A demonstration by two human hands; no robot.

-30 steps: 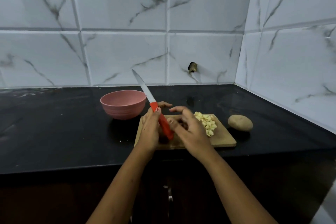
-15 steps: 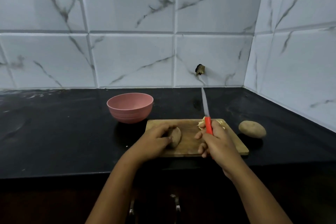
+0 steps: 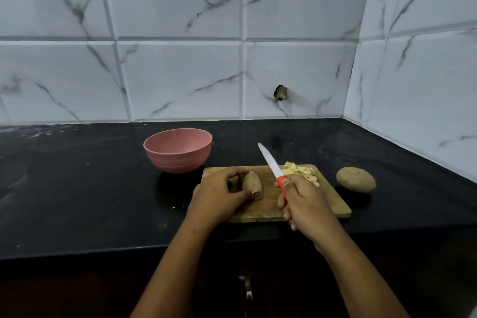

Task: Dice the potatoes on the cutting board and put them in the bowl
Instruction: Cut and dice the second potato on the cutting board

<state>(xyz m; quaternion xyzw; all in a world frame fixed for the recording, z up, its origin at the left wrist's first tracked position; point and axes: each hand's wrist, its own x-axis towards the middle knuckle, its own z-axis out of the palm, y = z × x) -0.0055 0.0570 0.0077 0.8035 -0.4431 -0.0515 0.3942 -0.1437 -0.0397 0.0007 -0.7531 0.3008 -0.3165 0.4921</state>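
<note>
Two hands work over the cutting board [image 3: 333, 204] on the worktop [image 3: 77, 188]: the left hand [image 3: 219, 196] curls round a brown potato [image 3: 254, 183], its long axis running near to far, and the right hand [image 3: 304, 204] grips a red-handled knife [image 3: 273, 166], blade pointing far-left. Diced pieces [image 3: 302, 171] lie at the board's far right. A whole potato [image 3: 356, 179] sits just right of the board; the pink bowl [image 3: 178, 150] stands far left, inner wall showing.

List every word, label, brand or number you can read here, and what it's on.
None: no readable text anywhere. The knife, pink bowl, cutting board, held potato and wall tiles all look unmarked.
</note>
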